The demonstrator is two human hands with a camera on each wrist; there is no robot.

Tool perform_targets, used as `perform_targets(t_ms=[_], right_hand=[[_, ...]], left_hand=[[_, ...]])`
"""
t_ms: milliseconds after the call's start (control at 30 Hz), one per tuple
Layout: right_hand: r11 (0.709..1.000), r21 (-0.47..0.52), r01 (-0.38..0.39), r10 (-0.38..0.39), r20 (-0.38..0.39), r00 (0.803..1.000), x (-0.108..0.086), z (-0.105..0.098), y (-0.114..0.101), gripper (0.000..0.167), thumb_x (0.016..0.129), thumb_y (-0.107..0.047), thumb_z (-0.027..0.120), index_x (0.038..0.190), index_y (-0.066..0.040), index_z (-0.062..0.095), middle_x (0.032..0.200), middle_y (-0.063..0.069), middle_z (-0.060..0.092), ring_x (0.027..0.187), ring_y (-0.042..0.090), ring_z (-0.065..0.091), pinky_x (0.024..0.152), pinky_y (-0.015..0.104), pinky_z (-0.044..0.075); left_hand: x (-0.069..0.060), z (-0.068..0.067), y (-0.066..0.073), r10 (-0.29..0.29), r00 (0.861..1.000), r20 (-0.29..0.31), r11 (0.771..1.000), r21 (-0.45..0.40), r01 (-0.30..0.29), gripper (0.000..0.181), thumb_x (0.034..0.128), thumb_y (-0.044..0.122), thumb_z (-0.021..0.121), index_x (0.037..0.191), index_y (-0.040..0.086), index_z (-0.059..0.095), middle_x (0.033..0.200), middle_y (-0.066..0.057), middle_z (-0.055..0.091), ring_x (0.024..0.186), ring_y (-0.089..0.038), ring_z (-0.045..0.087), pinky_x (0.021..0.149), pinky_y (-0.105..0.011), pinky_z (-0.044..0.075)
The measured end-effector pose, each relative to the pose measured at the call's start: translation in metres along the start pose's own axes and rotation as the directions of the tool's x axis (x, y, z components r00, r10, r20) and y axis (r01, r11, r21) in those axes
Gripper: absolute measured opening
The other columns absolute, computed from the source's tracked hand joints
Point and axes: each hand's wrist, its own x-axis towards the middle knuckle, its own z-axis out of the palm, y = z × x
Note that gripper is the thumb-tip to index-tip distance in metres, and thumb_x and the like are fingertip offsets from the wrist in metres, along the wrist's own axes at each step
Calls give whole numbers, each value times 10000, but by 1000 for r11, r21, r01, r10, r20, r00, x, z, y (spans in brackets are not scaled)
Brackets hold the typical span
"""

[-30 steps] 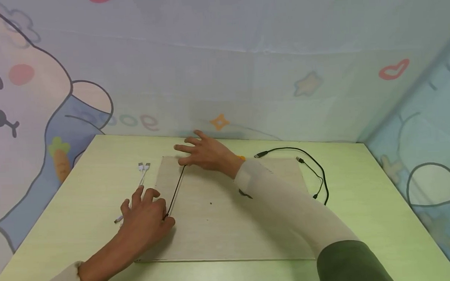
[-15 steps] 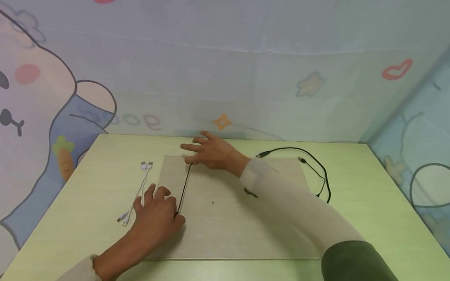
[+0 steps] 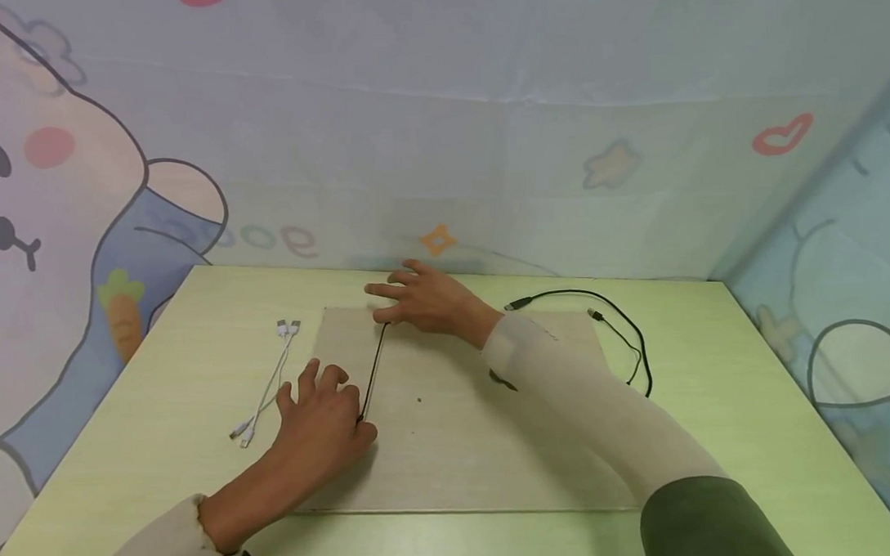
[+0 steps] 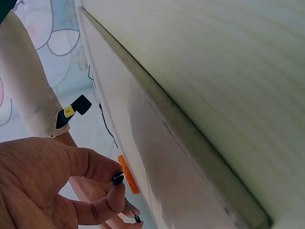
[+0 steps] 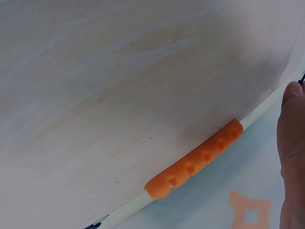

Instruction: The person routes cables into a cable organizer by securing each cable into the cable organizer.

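Observation:
A short black cable [image 3: 373, 370] is stretched straight between my two hands, over the left part of a pale board [image 3: 466, 465]. My left hand [image 3: 321, 421] pinches its near end between thumb and index finger; a black plug end [image 4: 117, 178] shows there in the left wrist view. At the board's far side, my right hand [image 3: 427, 299] pinches the other end, its remaining fingers spread. In the right wrist view, only part of the right hand [image 5: 293, 129] shows, with a dark tip at its fingers.
Two white cables [image 3: 265, 391] with metal plugs lie left of the board. On the right lie a longer black cable [image 3: 626, 317] and a shorter black one [image 3: 624, 341]. An orange bumpy strip [image 5: 195, 162] sits on the board's far edge. A printed cloth [image 3: 529, 160] stands behind the table.
Both hands have shifted right across the board, carrying the stretched black cable with them. The left hand has moved clear of the white cables, which show more fully now.

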Motion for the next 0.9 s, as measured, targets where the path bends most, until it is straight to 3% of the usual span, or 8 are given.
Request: perform_targets(t_ms=[100, 200, 333, 567, 900], right_hand=[[1000, -4, -6, 6, 4, 1000, -1, 1, 1, 330, 1188, -221, 559, 1456, -414, 573, 1820, -98, 407, 1563, 212, 554, 1341, 502, 412], [1000, -9, -14, 14, -3, 1000, -2, 3, 2, 310, 1188, -232, 570, 1438, -415, 575, 1821, -101, 406, 1567, 211, 551, 1338, 500, 414], [1000, -12, -18, 17, -34, 999, -4, 5, 3, 281, 1181, -233, 588, 1400, -409, 591, 1800, -102, 438, 1543, 209, 574, 1324, 493, 432], [1000, -9, -11, 11, -55, 998, -8, 6, 4, 293, 1181, -188, 586, 1394, -390, 590, 1775, -86, 481, 1518, 218, 596, 1314, 486, 445], [1000, -21, -11, 9, -76, 997, -9, 8, 6, 256, 1179, -205, 599, 1375, -369, 583, 1758, -86, 504, 1488, 212, 627, 1300, 471, 461]], left_hand=[[2, 2, 2, 4, 1000, 5, 1000, 11, -4, 162, 887, 213, 738, 779, 120, 660, 1422, -241, 630, 1549, -676, 387, 1098, -952, 304], [-1, -18, 18, -5, 999, 51, 1000, 19, 4, 134, 918, 187, 744, 836, 89, 701, 1452, -261, 623, 1571, -665, 383, 1140, -950, 295], [-3, -28, 27, -19, 997, 77, 1000, 22, 17, 124, 931, 175, 739, 873, 68, 720, 1477, -265, 615, 1590, -654, 371, 1160, -942, 291], [-2, -20, 23, 7, 1000, 21, 1000, 3, -7, 128, 897, 152, 729, 839, 41, 702, 1401, -280, 631, 1535, -660, 419, 1111, -935, 336], [-2, -32, 34, 5, 999, 51, 1000, 19, -6, 118, 925, 150, 758, 877, 43, 737, 1443, -281, 631, 1559, -668, 401, 1136, -927, 328]])
